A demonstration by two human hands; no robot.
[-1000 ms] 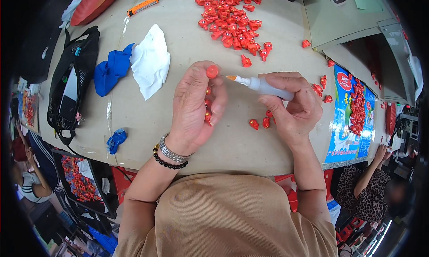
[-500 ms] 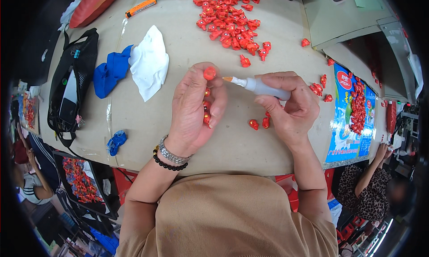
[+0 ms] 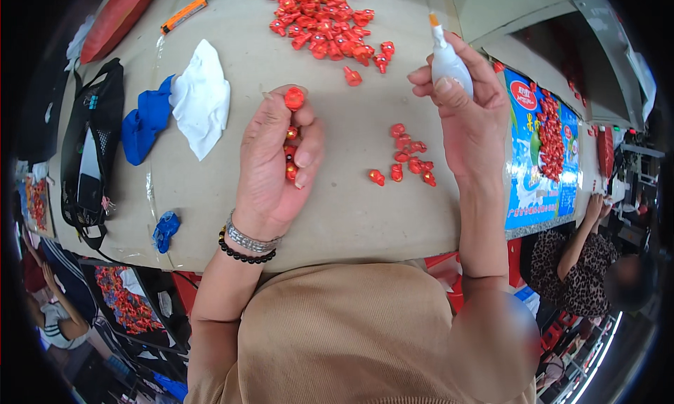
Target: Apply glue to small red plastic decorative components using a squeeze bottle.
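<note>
My left hand (image 3: 275,158) is closed, pinching a small red plastic piece (image 3: 294,98) between thumb and forefinger with its flat round end up. More small red pieces with gold spots (image 3: 291,151) sit tucked in the curled fingers of the same hand. Off to the right, my right hand (image 3: 477,120) grips a white squeeze bottle (image 3: 451,65). The bottle's thin orange-and-clear nozzle points up and away, apart from the red pieces. Between my hands, nearer the right one, lies a loose group of red pieces (image 3: 404,155) on the table.
A large pile of red pieces (image 3: 323,21) lies at the far side. White cloth (image 3: 201,98), blue cloth (image 3: 146,123), an orange cutter (image 3: 184,14) and a black mesh bag (image 3: 91,151) lie left. At right, red pieces (image 3: 551,137) rest on a blue printed sheet (image 3: 523,186) beside a grey cabinet (image 3: 519,4).
My right hand has drawn the bottle up and right, away from the red piece in my left hand. Its nozzle has swung from leftward to upward, uncovering more loose pieces.
</note>
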